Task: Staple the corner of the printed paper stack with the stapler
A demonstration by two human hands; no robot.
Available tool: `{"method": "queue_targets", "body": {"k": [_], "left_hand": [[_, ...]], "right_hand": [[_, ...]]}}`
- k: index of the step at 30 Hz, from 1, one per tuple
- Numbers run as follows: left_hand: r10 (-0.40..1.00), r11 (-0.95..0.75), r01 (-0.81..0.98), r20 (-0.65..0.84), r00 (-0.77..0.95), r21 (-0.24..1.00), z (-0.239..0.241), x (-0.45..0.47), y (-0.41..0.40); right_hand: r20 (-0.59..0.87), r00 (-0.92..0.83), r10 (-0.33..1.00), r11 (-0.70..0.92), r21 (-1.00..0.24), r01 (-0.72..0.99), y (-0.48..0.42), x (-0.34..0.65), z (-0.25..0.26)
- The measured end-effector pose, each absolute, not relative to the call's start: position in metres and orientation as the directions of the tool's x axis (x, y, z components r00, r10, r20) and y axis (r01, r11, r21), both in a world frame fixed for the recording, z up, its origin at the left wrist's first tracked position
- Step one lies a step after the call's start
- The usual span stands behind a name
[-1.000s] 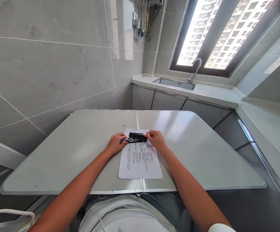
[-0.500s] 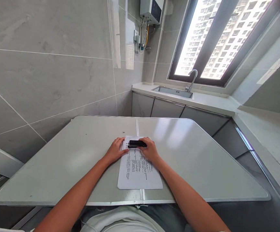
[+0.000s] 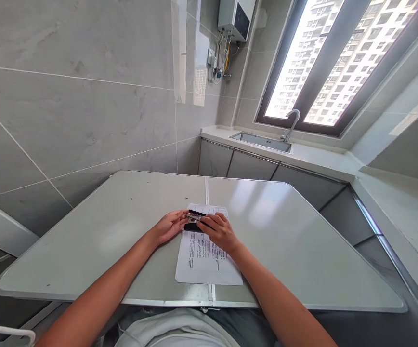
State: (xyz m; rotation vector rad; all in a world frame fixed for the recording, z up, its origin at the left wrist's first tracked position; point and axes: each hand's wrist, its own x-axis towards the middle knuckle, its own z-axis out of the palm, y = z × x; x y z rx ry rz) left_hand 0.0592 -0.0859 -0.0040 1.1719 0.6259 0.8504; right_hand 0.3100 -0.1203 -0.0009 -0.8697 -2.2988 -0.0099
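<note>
A black stapler (image 3: 193, 226) is opened up over the printed sheet (image 3: 209, 266), its black arms apart and a metal strip showing between them. My right hand (image 3: 221, 232) wraps its fingers around the stapler's right end. At the other end, the fingers of my left hand (image 3: 168, 225) close on the tip near the metal part; exactly how they grip is partly hidden. The sheet lies flat across the table's centre seam, its upper part covered by the stapler and my hands.
The pale folding table (image 3: 97, 255) has a metal seam down its middle and a few small dark specks. Beyond it are a counter with a sink (image 3: 261, 140) and a faucet (image 3: 293, 124), below a window. A grey tiled wall (image 3: 86, 120) rises at the left.
The stapler, closed and lying on the sheet before, is now opened and turned up in my hands. My left hand has moved from the sheet's edge onto the stapler's tip.
</note>
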Motion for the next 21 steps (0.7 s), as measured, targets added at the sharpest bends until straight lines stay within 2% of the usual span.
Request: {"method": "queue_targets", "body": {"k": [2,4,6,8,10,12,15,21], "left_hand": [[0.835,0.145,-0.196,-0.013,0.55,0.97,-0.006,0.061,-0.086],[0.864,0.106,-0.147,-0.017,0.504,0.983,-0.007,0.063,-0.087],[0.908,-0.026,-0.035,0.038,0.418,0.999,-0.003,0.062,-0.088],[0.909,-0.229,0.173,0.148,0.389,0.958,0.004,0.058,-0.091],[0.835,-0.427,0.343,0.219,0.505,0.837,0.013,0.052,-0.094],[0.704,-0.544,0.343,0.194,0.683,0.766,0.021,0.047,-0.098],[0.567,-0.57,0.276,0.127,0.814,0.773,0.024,0.042,-0.101],[0.574,-0.551,0.287,0.106,0.812,0.784,0.017,0.046,-0.101]], "right_hand": [[0.643,-0.439,0.628,0.727,-0.284,0.625,-0.117,0.309,-0.001],[0.665,-0.237,0.708,0.62,-0.425,0.659,-0.112,0.311,0.0],[0.592,-0.033,0.806,0.473,-0.609,0.637,-0.106,0.316,0.001],[0.45,0.072,0.89,0.336,-0.754,0.564,-0.102,0.324,0.002],[0.336,0.072,0.939,0.258,-0.828,0.497,-0.099,0.332,0.0],[0.287,0.044,0.957,0.236,-0.856,0.461,-0.098,0.337,-0.002],[0.262,0.013,0.965,0.226,-0.854,0.468,-0.099,0.337,-0.006],[0.147,-0.113,0.983,0.183,-0.871,0.456,-0.096,0.34,-0.006]]}}
